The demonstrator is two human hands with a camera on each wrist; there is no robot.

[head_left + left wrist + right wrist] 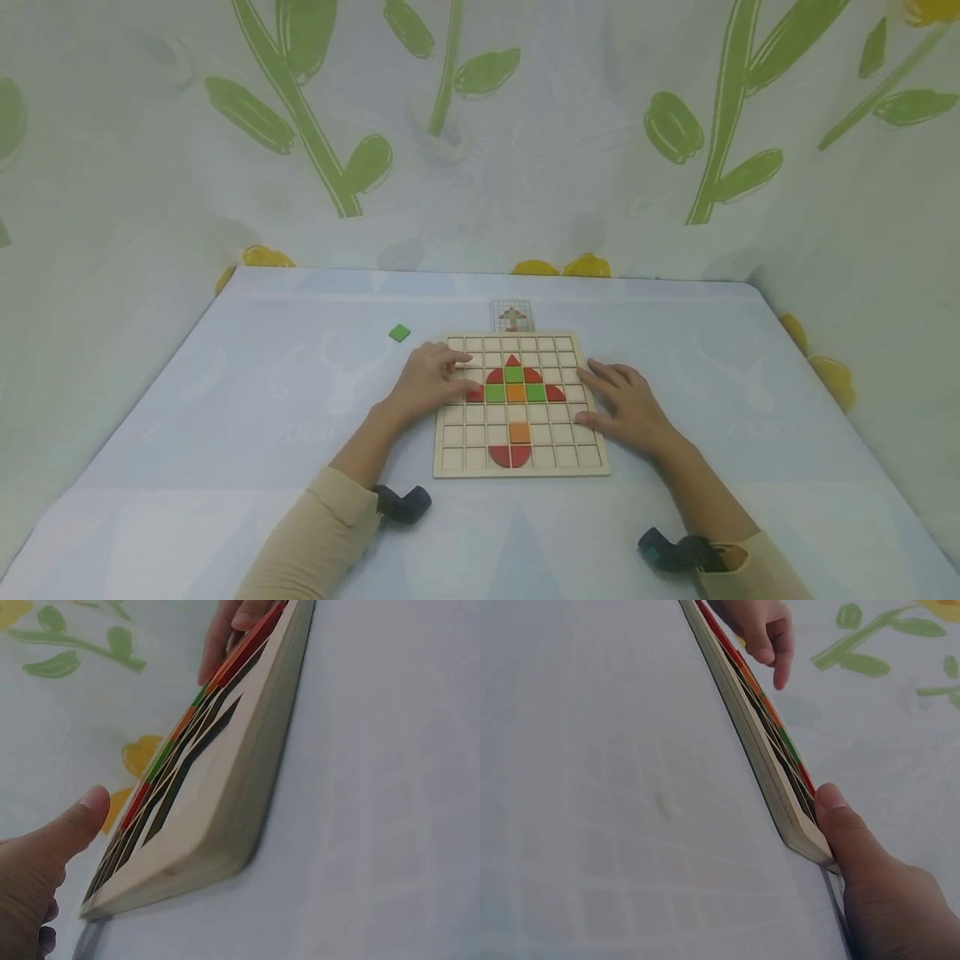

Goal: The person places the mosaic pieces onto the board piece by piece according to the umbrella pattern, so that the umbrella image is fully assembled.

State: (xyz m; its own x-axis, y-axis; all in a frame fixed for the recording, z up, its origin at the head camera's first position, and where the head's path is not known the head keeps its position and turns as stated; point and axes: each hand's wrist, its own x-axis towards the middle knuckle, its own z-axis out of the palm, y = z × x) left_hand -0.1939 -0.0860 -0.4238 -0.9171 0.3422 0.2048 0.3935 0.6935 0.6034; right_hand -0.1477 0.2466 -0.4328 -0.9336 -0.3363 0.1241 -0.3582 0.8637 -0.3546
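A square wooden grid board (459, 458) lies on the table, with colored tiles in its cells. Around a central orange square (515, 392) are green squares (536, 392), red rounded pieces and a red triangle (513, 361). Lower down, another orange square (519, 432) sits apart, above two red quarter-rounds (500, 456). My left hand (427, 382) is over the board's left edge, its thumb near a red piece (475, 395); nothing shows between thumb and fingers. At the right edge, my right hand (628, 410) touches the frame with fingers spread. The right wrist view shows its thumb (847, 832) against the board's corner.
A loose green tile (400, 332) lies on the table beyond the left hand. Behind the board's far edge, a small card (512, 313) carries a printed grid with a similar colored figure. A leaf-patterned wall covering (555, 167) rises behind the table (675, 333).
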